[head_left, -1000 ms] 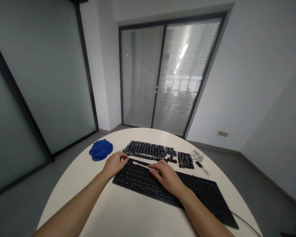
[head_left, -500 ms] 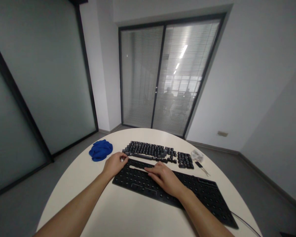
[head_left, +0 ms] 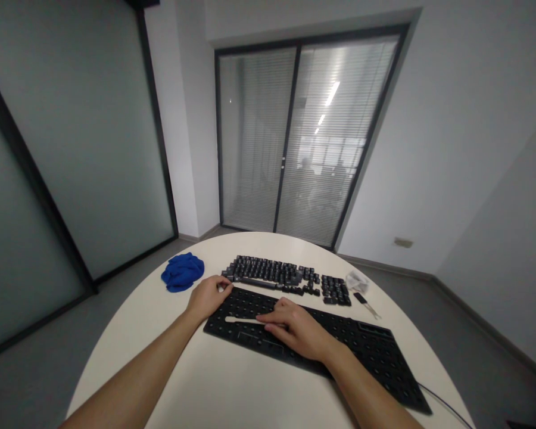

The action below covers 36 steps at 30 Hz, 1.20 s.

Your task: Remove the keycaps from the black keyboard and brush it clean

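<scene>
A black keyboard base point(head_left: 361, 339), stripped of its keycaps, lies across the round table. My left hand point(head_left: 209, 295) is closed at its far left corner, fingers pinched on the edge. Over the left half of the base, my right hand point(head_left: 297, 328) grips a slim white stick point(head_left: 241, 320) with a wider, swab-like tip. That tip points left and lies low over the key sockets; whether it touches them I cannot tell. Beyond the base, loose black keycaps point(head_left: 268, 271) are laid out in keyboard order, the long spacebar point(head_left: 259, 283) in the row nearest me.
A crumpled blue cloth point(head_left: 183, 272) lies at the left of the white table point(head_left: 196, 387). Toward the right edge are a clear crumpled plastic bag point(head_left: 357, 281) and a black-handled keycap puller point(head_left: 366, 305). A cable point(head_left: 444, 404) runs off the right side.
The white stick's tip has moved toward me and slightly left over the base, my right hand moving with it. My left hand stays at the corner.
</scene>
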Motion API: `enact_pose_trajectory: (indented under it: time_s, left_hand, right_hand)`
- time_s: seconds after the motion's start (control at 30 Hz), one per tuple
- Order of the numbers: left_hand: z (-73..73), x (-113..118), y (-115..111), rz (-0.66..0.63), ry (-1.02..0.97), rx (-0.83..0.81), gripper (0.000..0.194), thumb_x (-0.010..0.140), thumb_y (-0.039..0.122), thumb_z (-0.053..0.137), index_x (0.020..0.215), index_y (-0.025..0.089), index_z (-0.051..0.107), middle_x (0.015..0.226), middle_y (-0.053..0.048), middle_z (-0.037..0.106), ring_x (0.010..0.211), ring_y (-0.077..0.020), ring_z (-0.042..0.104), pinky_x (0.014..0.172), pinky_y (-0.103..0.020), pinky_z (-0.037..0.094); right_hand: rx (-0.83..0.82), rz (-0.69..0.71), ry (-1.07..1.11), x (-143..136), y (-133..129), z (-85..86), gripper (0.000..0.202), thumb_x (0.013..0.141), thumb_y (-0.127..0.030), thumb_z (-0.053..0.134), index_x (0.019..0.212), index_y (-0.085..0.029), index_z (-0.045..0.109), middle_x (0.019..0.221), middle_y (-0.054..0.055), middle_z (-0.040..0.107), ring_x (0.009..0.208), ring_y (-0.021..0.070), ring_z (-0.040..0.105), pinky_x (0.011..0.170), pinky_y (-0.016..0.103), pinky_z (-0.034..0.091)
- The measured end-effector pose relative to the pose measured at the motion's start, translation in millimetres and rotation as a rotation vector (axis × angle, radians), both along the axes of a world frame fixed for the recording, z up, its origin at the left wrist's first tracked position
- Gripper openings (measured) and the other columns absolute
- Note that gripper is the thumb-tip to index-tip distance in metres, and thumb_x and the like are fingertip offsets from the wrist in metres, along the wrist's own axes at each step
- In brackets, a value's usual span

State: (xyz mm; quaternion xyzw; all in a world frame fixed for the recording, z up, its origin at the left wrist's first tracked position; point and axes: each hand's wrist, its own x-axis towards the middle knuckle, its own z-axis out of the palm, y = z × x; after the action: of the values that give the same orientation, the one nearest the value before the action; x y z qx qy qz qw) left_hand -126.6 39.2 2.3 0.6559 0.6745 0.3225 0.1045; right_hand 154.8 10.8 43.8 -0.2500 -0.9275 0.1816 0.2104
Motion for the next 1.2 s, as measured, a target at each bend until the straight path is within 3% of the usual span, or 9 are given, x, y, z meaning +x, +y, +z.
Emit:
enact_pose_trajectory:
  time_s: [0.67,1.2]
  left_hand:
    - [-3.6,-2.3,3.5,-0.03,-0.026,-0.004,0.023,0.084,0.039,0.057,0.091,0.025,0.073,0.096,0.0,0.074,0.09,-0.0206,0.066,0.071,-0.025,0.044]
    - [-2.1,-1.2,2.1,-0.025,-0.037,-0.021,0.024,0.084,0.041,0.056,0.09,0.025,0.073,0.097,0.0,0.075,0.09,-0.0217,0.066,0.07,-0.026,0.044]
  right_hand:
    - [-0.019,0.087,0.007,-5.3,-6.8,1.9,0.028,0.096,-0.03,0.054,0.117,-0.024,0.072,0.075,0.005,0.068,0.082,0.0187,0.055,0.075,0.029,0.042]
    - [0.001,-0.031,0.012,-4.8,-3.9,0.5,0.029,0.097,-0.03,0.052,0.119,-0.027,0.071,0.085,0.006,0.071,0.082,0.0179,0.058,0.073,0.028,0.044]
